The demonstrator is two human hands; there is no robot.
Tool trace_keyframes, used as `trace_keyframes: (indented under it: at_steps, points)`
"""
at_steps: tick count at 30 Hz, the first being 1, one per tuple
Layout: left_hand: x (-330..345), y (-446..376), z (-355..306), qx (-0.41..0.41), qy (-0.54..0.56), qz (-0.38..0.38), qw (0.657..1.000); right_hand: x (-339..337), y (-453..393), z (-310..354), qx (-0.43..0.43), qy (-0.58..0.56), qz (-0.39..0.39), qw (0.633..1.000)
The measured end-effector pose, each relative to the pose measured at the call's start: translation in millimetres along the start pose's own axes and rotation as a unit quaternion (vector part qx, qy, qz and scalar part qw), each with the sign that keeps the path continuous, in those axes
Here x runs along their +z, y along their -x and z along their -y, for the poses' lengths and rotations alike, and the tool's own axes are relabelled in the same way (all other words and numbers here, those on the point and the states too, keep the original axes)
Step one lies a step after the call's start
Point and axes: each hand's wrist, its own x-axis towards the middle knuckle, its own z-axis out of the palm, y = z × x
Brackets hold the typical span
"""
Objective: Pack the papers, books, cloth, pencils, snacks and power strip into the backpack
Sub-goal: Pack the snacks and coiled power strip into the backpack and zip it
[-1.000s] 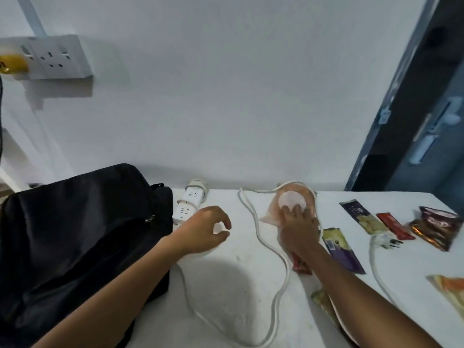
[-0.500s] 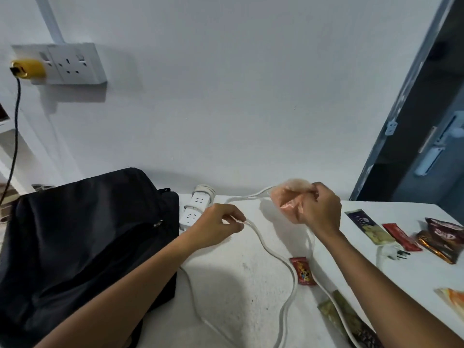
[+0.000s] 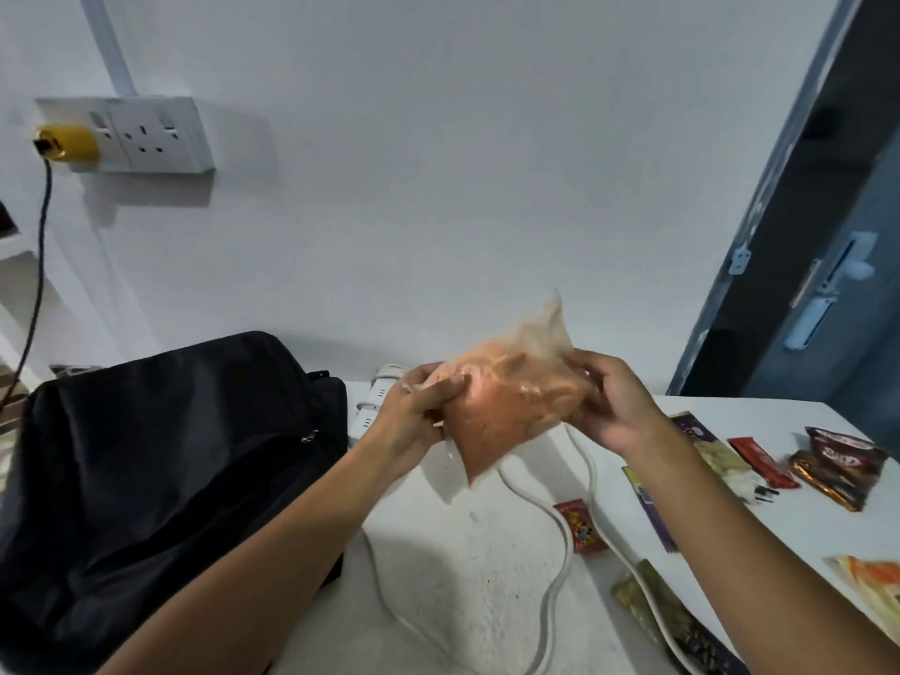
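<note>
Both hands hold a clear plastic bag of orange snack [image 3: 506,397] in the air above the white table [image 3: 477,577]. My left hand [image 3: 419,411] pinches its left edge; my right hand [image 3: 609,401] grips its right side. The black backpack [image 3: 146,460] lies at the left on the table, its zipper partly open. The white power strip [image 3: 375,401] lies behind my left hand, mostly hidden, and its white cord [image 3: 560,538] snakes across the table.
Several snack packets lie at the right: a small red one [image 3: 582,526], a purple bar [image 3: 652,509], a red stick [image 3: 762,460], a dark brown bag [image 3: 842,465], an orange bag [image 3: 871,582]. A wall socket [image 3: 146,136] with a yellow plug is upper left. A door stands at right.
My right hand lifted the orange snack bag off the table. My left hand left the cord and took hold of the bag's left edge. The view tilted up.
</note>
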Motion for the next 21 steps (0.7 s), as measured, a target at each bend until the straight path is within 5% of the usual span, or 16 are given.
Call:
trace_keyframes:
  at_steps: [3,7,12,15,17,19,21]
  points:
    - [-18,8,-4,-0.009,0.083,-0.064,0.995,9,-7,-26,0.045,-0.151,0.102,0.982]
    - [-37,30,-12,0.015,0.127,-0.139,0.982,63,-9,-72,0.065,-0.006,0.228,0.972]
    - [-82,74,-43,0.068,-0.13,-0.234,0.961,129,-18,-103,0.016,-0.003,0.228,0.973]
    - [-125,108,-69,0.129,-0.244,-0.306,0.911,148,-27,-111,0.039,0.004,0.257,0.965]
    - [-164,130,-77,0.161,-0.434,-0.316,0.828,161,-32,-119,0.054,0.022,0.268,0.962]
    - [-199,147,-76,0.088,-0.627,-0.25,0.733,172,-35,-125,0.065,0.019,0.286,0.956]
    - [-215,157,-68,0.018,-0.702,-0.182,0.688,179,-37,-131,0.07,0.016,0.286,0.956]
